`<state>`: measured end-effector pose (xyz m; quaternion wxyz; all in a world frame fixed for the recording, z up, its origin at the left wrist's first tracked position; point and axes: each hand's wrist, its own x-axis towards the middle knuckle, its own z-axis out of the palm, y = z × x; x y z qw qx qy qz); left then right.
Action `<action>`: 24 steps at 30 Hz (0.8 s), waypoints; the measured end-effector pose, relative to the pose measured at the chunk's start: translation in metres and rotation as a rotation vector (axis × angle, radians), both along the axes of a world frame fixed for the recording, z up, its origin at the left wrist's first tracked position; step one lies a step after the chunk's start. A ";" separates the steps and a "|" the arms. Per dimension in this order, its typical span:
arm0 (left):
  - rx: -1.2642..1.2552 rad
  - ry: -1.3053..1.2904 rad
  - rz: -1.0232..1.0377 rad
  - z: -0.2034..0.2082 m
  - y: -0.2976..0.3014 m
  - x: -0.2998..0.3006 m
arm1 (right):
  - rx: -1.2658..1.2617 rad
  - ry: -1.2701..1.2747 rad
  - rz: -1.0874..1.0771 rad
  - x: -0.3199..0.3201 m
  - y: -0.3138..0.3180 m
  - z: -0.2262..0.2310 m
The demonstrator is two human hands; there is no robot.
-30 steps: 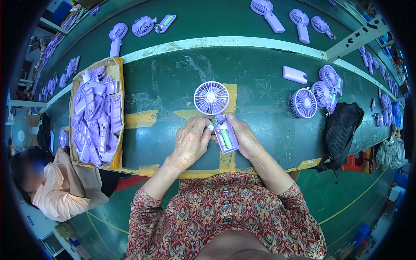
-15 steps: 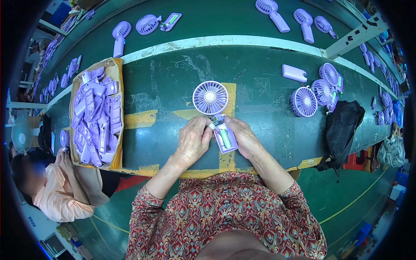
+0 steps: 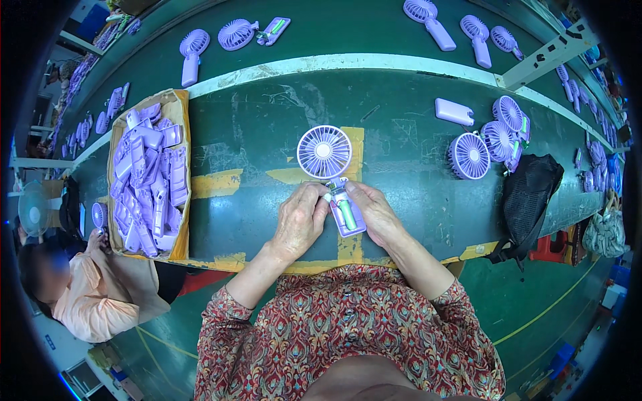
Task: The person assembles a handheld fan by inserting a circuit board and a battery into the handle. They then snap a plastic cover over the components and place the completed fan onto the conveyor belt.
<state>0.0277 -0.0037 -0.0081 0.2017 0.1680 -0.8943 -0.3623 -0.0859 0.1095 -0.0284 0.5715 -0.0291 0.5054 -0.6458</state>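
Observation:
A purple handheld fan [image 3: 324, 151] lies on the green bench in front of me, its round grille pointing away from me. Its handle is open and shows a green cylindrical battery [image 3: 346, 212] and, near the neck, small inner parts too fine to make out. My left hand [image 3: 297, 220] pinches the left side of the neck with thumb and forefinger. From the other side, my right hand [image 3: 378, 215] grips the upper handle, its thumb along the edge. The fingers beneath are partly hidden.
On the left stands a cardboard box [image 3: 184, 220] full of purple handle shells [image 3: 148, 180]. At right lie several fans [image 3: 469, 156], a closed purple handle piece [image 3: 454, 111] and a black mesh bag [image 3: 531, 200]. More fans [image 3: 475, 40] rest beyond the white rail [image 3: 321, 65]. A co-worker [image 3: 100, 294] sits at left.
The fans beyond the white rail have shifted to the right. My hands stay at the neck of the fan with only slight finger movement. The co-worker's arms have moved a little.

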 end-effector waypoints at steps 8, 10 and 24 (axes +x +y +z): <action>-0.178 0.059 -0.063 0.008 0.000 -0.001 | -0.011 0.023 0.043 -0.002 0.003 0.000; -0.267 0.050 -0.105 0.007 0.000 0.000 | -0.053 0.009 0.081 -0.004 0.008 -0.002; -0.413 -0.086 -0.213 0.013 0.002 -0.009 | -0.112 0.331 0.169 -0.001 0.007 0.002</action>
